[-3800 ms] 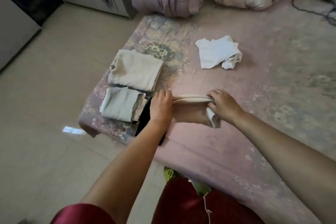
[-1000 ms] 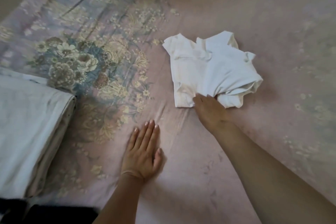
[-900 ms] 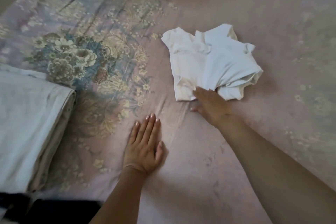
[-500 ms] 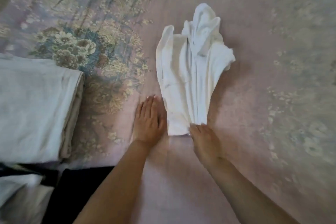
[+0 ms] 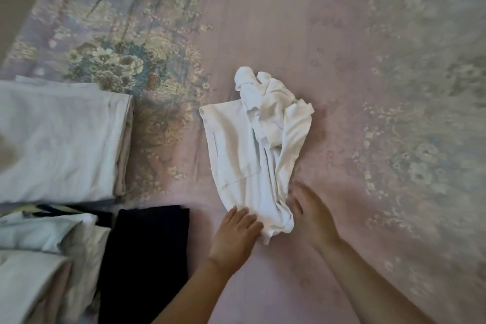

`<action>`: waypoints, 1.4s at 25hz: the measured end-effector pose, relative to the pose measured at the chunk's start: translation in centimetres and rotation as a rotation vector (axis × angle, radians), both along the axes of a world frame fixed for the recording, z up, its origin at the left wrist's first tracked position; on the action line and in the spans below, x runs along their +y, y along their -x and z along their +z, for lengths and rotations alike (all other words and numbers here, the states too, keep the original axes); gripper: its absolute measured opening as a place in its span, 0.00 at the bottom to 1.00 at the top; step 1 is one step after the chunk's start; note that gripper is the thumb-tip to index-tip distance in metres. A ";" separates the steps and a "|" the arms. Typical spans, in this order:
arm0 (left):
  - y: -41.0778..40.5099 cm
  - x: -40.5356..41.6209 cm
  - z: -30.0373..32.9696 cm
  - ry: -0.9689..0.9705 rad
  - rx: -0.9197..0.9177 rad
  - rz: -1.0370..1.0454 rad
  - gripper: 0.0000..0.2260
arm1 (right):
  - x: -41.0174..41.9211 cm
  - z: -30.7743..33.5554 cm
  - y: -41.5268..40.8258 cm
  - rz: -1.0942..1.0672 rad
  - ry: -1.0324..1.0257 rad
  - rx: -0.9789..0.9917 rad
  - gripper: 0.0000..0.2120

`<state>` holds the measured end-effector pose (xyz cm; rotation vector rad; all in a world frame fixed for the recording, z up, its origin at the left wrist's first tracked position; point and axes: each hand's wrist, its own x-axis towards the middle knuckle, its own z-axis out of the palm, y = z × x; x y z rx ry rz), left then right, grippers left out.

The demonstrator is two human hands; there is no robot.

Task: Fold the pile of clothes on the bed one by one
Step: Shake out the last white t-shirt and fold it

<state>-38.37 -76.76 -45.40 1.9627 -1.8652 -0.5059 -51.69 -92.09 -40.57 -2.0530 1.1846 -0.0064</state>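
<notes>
A crumpled white garment lies in the middle of the pink floral bed sheet, bunched at its far end and narrowing toward me. My left hand lies with straight fingers against the near left corner of the garment. My right hand is just right of the near end, fingers loose and slightly blurred; whether it touches the cloth is unclear. Neither hand grips anything.
Folded clothes sit on the left side of the bed: a pale grey folded piece, a dark folded garment near my left forearm, and light folded pieces at the lower left. Floor shows at the top left corner.
The white garment has been dragged nearer to me across the sheet and now lies slack and bunched. My right hand has let go of its near end; my left hand now touches that end.
</notes>
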 end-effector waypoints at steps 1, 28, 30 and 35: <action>0.2 -0.6 0.7 0.005 0.005 -0.011 0.13 | -2.4 0.2 -1.0 -0.020 0.039 0.014 0.08; -2.8 -8.8 -1.8 -0.871 -0.233 0.176 0.35 | -14.9 -1.3 4.3 -0.753 -0.625 -0.125 0.30; -2.8 -9.0 -1.9 -0.879 -0.227 0.180 0.36 | -14.2 -1.0 4.2 -0.650 -0.462 -0.060 0.20; -2.4 -9.5 3.6 -0.796 0.285 0.431 0.33 | -9.0 6.1 4.0 -0.773 -0.277 -0.322 0.12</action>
